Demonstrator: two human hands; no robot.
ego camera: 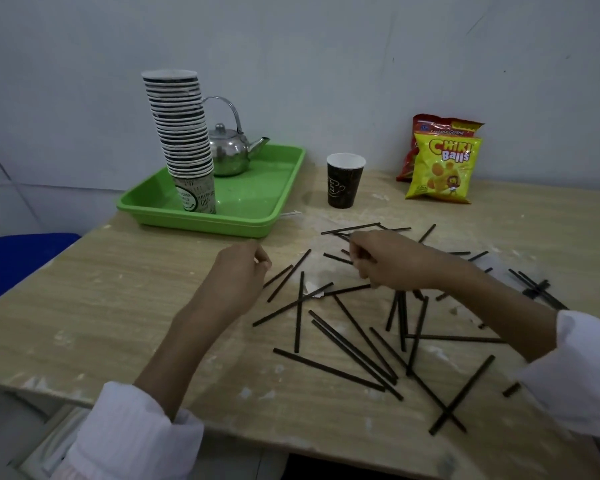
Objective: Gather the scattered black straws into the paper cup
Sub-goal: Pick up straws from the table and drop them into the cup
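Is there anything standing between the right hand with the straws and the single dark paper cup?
Nothing visible blocks it. Between the right hand and the dark paper cup lie only bare table and a few flat straws. The green tray sits to the left of that path.

Straws (pixel 354 344) lie scattered on the tabletop (pixel 118 306) before me. Behind them stands a paper cup (pixel 343 181); to its left a tray (pixel 257 216) holds stacked cups (pixel 184 133) and a kettle (pixel 229 150); snack bags (pixel 440 168) at right.
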